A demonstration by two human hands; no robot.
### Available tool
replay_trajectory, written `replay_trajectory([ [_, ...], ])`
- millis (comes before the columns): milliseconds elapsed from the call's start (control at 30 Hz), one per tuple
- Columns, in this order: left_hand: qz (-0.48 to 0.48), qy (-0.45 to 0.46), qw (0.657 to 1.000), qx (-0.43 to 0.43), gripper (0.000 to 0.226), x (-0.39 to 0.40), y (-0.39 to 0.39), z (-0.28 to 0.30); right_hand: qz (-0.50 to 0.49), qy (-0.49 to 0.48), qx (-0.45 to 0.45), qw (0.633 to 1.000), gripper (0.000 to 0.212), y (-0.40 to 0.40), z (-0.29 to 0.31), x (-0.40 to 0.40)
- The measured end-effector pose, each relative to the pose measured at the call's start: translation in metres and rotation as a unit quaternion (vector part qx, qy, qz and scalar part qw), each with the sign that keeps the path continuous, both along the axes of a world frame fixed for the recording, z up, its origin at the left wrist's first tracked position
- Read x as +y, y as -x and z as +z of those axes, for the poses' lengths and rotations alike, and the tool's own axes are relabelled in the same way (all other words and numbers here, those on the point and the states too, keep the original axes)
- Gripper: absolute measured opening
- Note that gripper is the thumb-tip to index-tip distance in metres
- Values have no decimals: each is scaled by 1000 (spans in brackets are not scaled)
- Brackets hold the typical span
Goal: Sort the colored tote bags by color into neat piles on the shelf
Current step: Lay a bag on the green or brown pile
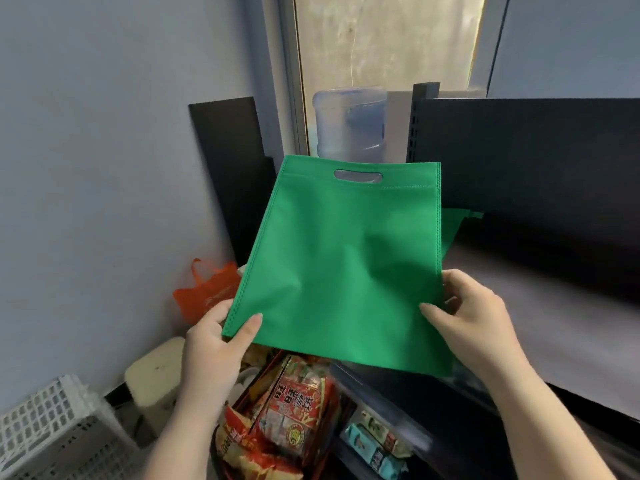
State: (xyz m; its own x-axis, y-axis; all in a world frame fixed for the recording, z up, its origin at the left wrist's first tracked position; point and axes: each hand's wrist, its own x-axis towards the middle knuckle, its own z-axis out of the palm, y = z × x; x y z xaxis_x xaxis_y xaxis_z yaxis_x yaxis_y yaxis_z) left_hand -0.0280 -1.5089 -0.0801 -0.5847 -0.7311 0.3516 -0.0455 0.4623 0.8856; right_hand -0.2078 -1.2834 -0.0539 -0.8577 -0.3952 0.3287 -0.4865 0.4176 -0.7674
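snack packets (294, 410) below the hands | left hand (214, 337) pinches green tote bag (343, 265) at its near left corner | right hand (474, 320) pinches its right edge, bag held flat between them | more green fabric (457, 223) on shelf (554, 306) beyond right hand | orange bag (204, 289) beyond left hand

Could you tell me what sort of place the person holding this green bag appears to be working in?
Probably the stockroom or back corner of a small shop. Dark metal shelving stands on the right, packaged snacks fill a basket below the green tote bag, and a large water jug stands by the window.
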Motion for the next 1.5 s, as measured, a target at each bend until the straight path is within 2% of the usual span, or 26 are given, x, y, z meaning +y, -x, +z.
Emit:
replay_trajectory([
  [100,-27,28,999,-8,23,-32,35,-2,-53,-45,5,998,29,18,0,-12],
  [267,-103,60,993,-9,20,-80,94,-2,-151,-98,26,983,33,39,-3,-39],
  [367,-149,76,985,-36,21,-107,126,-2,-205,-117,12,972,36,50,-5,-57],
  [500,-158,139,974,-84,13,-136,163,-8,-251,-172,-23,952,45,62,-9,-81],
  [600,-167,180,962,-115,15,-149,179,-18,-282,-204,-49,936,47,64,-12,-90],
  [700,-202,186,953,-126,24,-156,190,-27,-317,-209,-51,924,42,63,-17,-91],
  [767,-228,153,951,-142,28,-158,197,-30,-330,-216,-53,917,37,62,-19,-91],
  [867,-277,82,941,-176,19,-159,202,-29,-341,-230,-55,910,32,64,-19,-93],
  [967,-309,81,931,-174,15,-158,204,-26,-349,-238,-49,905,36,64,-17,-93],
  [1100,-316,156,916,-189,38,-155,205,-18,-356,-249,-22,901,40,60,-10,-88],
  [1200,-307,222,895,-234,40,-154,202,-11,-358,-260,14,897,35,54,-1,-78],
  [1267,-263,277,890,-250,42,-150,198,-4,-360,-270,41,892,35,46,6,-68],
  [1400,-175,363,899,-171,40,-109,192,20,-365,-308,85,874,34,22,23,-41],
  [1500,-221,414,874,-122,38,-44,189,38,-378,-356,109,847,32,-7,35,-10],
])
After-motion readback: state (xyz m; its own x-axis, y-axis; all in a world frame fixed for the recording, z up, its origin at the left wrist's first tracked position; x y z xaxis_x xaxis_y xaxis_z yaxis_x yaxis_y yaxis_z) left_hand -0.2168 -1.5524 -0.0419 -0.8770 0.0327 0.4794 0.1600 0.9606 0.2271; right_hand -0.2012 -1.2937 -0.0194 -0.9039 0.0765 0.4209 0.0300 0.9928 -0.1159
